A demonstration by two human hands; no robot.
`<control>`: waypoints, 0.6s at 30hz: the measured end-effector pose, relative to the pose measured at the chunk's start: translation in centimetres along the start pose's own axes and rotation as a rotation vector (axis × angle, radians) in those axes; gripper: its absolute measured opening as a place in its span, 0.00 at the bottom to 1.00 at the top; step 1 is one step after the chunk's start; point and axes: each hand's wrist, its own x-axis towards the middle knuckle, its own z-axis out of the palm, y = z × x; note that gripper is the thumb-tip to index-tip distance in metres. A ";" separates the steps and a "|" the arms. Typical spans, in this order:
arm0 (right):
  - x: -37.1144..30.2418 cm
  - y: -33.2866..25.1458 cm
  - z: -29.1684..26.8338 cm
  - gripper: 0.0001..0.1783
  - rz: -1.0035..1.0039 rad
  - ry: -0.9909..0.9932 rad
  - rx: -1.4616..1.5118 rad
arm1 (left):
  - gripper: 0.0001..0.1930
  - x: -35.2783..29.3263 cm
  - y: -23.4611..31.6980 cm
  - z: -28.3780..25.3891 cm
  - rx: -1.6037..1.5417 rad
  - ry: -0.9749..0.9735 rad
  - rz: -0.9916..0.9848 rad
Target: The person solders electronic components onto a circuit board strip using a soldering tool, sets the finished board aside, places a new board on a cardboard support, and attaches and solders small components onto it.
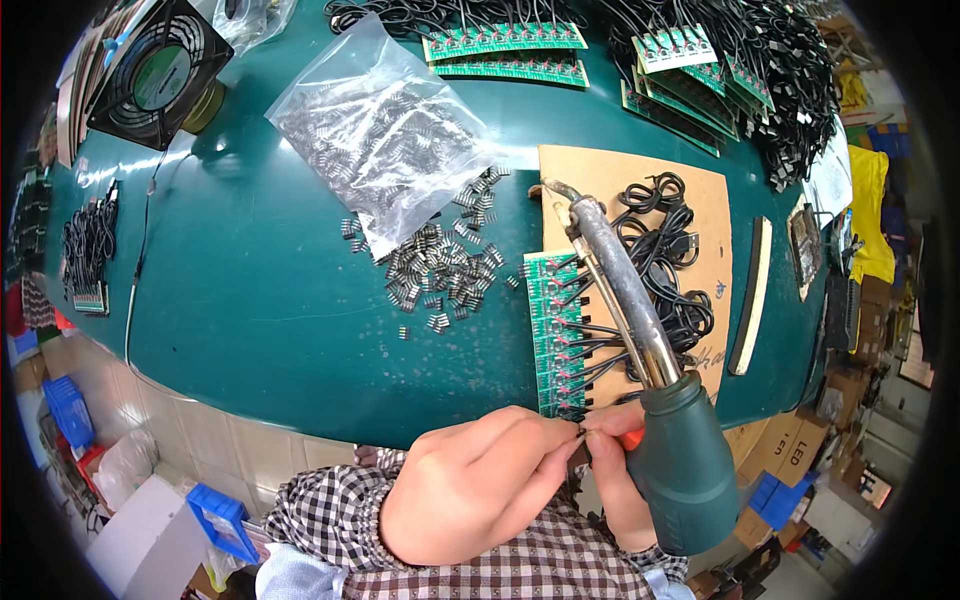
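Just off the near table edge, my left hand (475,480) is closed in a pinch on a tiny part too small to name. The fingertips of my right hand (612,475) meet it there. A soldering iron (685,470) with a dark green handle and metal barrel lies across my right hand, which seems to hold it; the handle hides much of the grip. Its bent tip points away from me, over a brown cardboard sheet (630,165). Beside the barrel lies a green circuit board strip (553,320), black cables (665,260) running from its right side.
Small black pin connectors (440,265) spill from a clear plastic bag (375,120) left of the board. More cabled boards (505,40) are stacked at the back. A black fan (160,75) stands far left, a cable bundle (92,245) below it. A pale strip (751,295) lies right.
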 end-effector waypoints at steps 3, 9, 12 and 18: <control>0.1 -0.6 -0.4 0.10 0.018 -0.031 -0.014 | 0.05 0.4 -1.0 -0.2 -0.126 0.045 -0.075; -3.0 1.0 0.6 0.22 0.225 0.369 0.641 | 0.04 3.4 -4.8 1.7 -0.494 0.413 -0.358; -4.0 1.7 0.4 0.23 0.279 0.351 0.679 | 0.04 3.8 -5.5 2.0 -0.484 0.382 -0.383; -5.1 2.6 0.8 0.27 0.276 0.291 0.791 | 0.03 4.1 -5.4 2.1 -0.579 0.380 -0.400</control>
